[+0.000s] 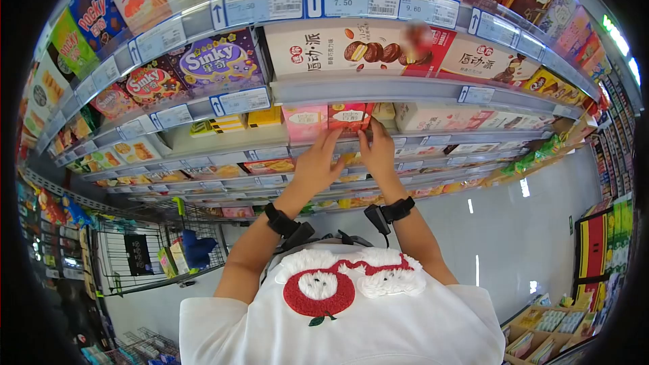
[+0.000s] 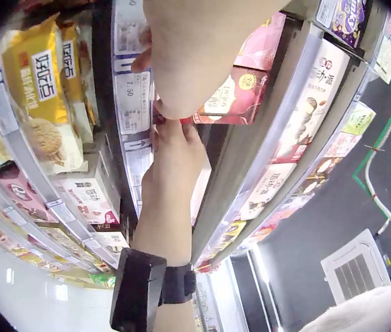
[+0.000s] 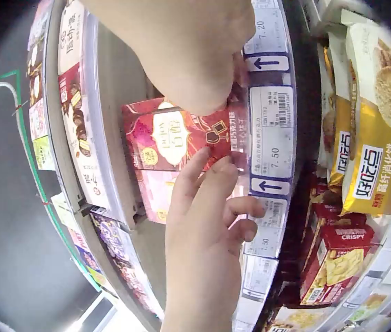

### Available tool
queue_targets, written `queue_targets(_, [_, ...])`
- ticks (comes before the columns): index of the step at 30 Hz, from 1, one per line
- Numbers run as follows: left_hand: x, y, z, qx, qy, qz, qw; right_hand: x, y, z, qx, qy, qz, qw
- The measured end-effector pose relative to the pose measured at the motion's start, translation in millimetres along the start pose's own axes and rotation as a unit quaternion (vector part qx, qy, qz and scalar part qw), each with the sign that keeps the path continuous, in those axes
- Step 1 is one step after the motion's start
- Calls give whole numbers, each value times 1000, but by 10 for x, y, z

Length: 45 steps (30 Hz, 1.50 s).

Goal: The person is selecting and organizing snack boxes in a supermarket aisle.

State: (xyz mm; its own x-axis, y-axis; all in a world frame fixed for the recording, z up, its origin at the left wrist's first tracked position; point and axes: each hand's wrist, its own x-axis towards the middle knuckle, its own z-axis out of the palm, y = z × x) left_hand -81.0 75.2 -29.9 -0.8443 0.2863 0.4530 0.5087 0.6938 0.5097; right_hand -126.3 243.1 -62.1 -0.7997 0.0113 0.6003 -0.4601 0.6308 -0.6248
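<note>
A red box (image 1: 349,117) with a pale label stands upright on the shelf, beside a pink box (image 1: 305,124) on its left. My left hand (image 1: 319,163) is at the red box's front; in the right wrist view its extended fingertips touch the printed face, its other fingers loosely bent. Around the box's lower right corner, my right hand (image 1: 380,154) rests with fingers straight and thumb apart. In the right wrist view, my right hand (image 3: 195,62) covers one end of the red box (image 3: 175,135), and its fingertips are mostly hidden.
Price labels (image 3: 271,131) run along the shelf edge close under my hands. White biscuit boxes (image 1: 433,118) stand right of the red box, yellow packs (image 1: 267,117) to the left. A larger white box (image 1: 338,47) sits one shelf up. A shopping cart (image 1: 155,250) stands at lower left.
</note>
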Motion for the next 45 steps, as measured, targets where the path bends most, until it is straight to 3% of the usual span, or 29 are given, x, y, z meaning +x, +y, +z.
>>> queue_targets(5, [-68, -49, 39, -21, -24, -4, 999, -86, 26, 49, 28, 22, 16, 999])
queue_targets(8, [-183, -103, 12, -19, -40, 9, 999, -281, -140, 34, -127, 123, -61, 982])
queue_targets(14, [-767, -346, -157, -110, -99, -2, 989, -892, -456, 228, -135, 136, -10, 981])
queue_targets(17, [-1204, -482, -389, -117, -82, 20, 990, -1190, -793, 521, -105, 113, -5, 988])
queue_targets(18, [-1393, -623, -413, -122, -86, 17, 989, -1308, -917, 668, -87, 91, -11, 992])
queue_targets(21, [-2021, -953, -750, -119, -233, -65, 963, -1578, -1267, 1222, -24, 0, -51, 998])
queue_targets(22, [-2353, -1110, -739, -85, -164, -38, 982, -1693, -1392, 1428, 1, -37, -68, 997])
queue_targets(25, [-3219, -1342, -1130, -156, -133, -172, 963, -2234, -1891, 1966, 76, -186, -90, 975])
queue_targets(29, [-4164, -1456, -1949, -238, -98, -372, 892, -2802, -2562, 2680, 146, -392, -129, 899])
queue_targets(32, [-4860, -1804, -2168, -137, -44, -381, 913, -3185, -3021, 2976, 156, -504, -193, 827])
queue_targets(35, [-5327, -1954, -2286, 15, 130, -423, 896, -3436, -3322, 3080, 117, -629, -213, 738])
queue_targets(36, [-5424, -1984, -2331, 25, 133, -449, 883, -3556, -3367, 3075, 80, -660, -216, 715])
queue_targets(38, [-5566, -2047, -2432, 46, 142, -489, 859, -3782, -3336, 3023, 29, -689, -225, 688])
queue_targets(40, [-5756, -2183, -2327, 54, 96, -503, 857, -3988, -3141, 2941, 67, -685, -250, 681])
queue_targets(42, [-5830, -2261, -2203, 45, -5, -531, 846, -4057, -3090, 2791, 14, -716, -181, 674])
queue_targets(45, [-5914, -2241, -1998, 86, -100, -474, 870, -4236, -2943, 2524, -41, -663, -130, 736])
